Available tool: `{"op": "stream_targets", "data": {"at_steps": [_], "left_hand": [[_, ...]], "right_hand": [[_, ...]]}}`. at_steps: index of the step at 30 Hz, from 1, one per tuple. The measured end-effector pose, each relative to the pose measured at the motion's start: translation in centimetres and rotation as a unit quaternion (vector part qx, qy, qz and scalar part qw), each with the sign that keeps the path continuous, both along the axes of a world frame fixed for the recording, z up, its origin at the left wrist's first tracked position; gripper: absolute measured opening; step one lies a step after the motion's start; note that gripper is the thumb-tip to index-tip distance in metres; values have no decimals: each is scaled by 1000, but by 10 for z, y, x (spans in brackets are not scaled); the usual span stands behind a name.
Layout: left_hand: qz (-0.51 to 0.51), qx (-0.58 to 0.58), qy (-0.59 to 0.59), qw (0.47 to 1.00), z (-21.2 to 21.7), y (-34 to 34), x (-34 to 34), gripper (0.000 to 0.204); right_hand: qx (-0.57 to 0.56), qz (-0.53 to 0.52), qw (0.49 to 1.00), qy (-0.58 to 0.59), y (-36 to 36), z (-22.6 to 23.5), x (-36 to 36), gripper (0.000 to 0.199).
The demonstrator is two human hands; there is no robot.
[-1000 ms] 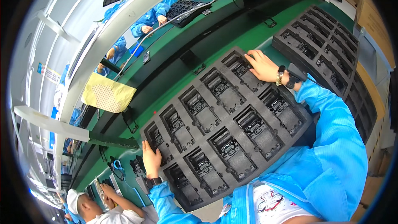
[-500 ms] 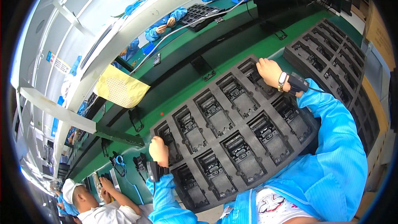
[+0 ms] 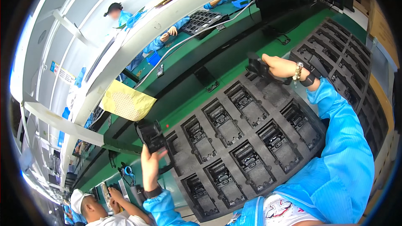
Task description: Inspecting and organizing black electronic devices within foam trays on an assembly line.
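Observation:
In front of me a dark grey foam tray (image 3: 250, 137) lies at a slant, its pockets arranged in two rows. Black moulded parts with small fittings sit in most of them. My left hand (image 3: 150, 166) grips a black moulded part (image 3: 150, 136) beyond the tray's left end. At the far right corner, my right hand (image 3: 279, 66) has its fingers around another black part (image 3: 258, 68), raised over the tray and blurred. The two end pockets of the far row, one beside each hand, show bare foam.
A second foam tray (image 3: 349, 50) of black parts stands at the right. Behind runs a green bench with a dark raised ledge holding a black part (image 3: 206, 75). Yellow perforated paper (image 3: 127, 100) hangs at the left. Co-workers (image 3: 98, 207) sit at the lower left and across the bench.
Both hands have gone from resting at the tray's far-row end pockets to holding black parts lifted out of them. The left hand has moved outward to the left.

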State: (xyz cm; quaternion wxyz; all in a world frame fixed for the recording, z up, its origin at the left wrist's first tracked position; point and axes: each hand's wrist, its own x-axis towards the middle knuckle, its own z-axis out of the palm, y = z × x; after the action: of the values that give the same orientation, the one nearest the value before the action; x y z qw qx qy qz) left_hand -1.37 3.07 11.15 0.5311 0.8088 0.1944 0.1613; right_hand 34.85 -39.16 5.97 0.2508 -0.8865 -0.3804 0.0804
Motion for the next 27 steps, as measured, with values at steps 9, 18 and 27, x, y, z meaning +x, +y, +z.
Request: {"op": "stream_targets", "data": {"at_steps": [9,18,27], "left_hand": [[-154,-547,-158,808,-79,-99,115,55],[-179,-594,-148,770,-88,-111,120,70],[-139,-591,-143,782,-91,-110,120,68]], "right_hand": [[443,169,625,620,124,-17,-78,50],[460,165,539,686,120,-53,-97,57],[425,174,589,665,125,-50,-106,64]]}}
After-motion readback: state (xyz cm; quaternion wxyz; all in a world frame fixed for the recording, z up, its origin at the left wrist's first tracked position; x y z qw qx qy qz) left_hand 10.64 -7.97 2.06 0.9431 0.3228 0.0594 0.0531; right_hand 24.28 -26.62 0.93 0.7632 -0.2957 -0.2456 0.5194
